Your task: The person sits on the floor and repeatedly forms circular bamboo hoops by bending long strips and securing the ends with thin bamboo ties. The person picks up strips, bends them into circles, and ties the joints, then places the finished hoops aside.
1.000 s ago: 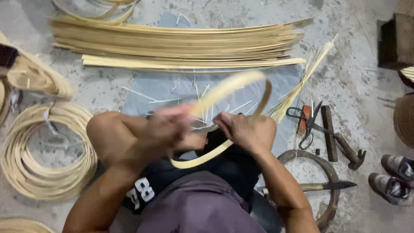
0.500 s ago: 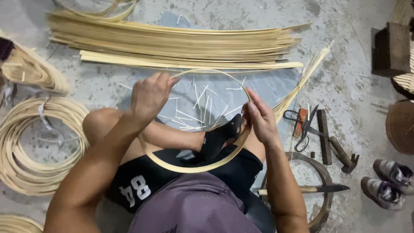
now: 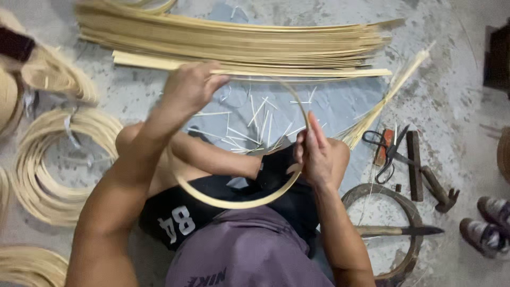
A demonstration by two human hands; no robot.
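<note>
I sit cross-legged on the floor and bend a thin pale cane strip [image 3: 249,202] into a loop over my lap. My left hand [image 3: 188,87] is raised and grips one end of the strip, near the long flat slats. My right hand [image 3: 314,151] presses flat against the strip's right side by my knee, fingers pointing up, thumb behind the strip. The strip curves from the left hand down under my legs and up past the right hand.
A long bundle of pale slats [image 3: 239,37] lies across the top. Coils of cane [image 3: 58,165] lie at the left. Short splints litter a blue sheet [image 3: 340,106]. Scissors [image 3: 388,151], a hammer [image 3: 435,186], a knife [image 3: 398,230], a dark hoop [image 3: 409,212] and shoes [image 3: 489,223] are at the right.
The strip was bunched small between both hands a second ago. My left hand has since risen and moved left, drawing it into a wide loop, while my right hand flattened against its right side.
</note>
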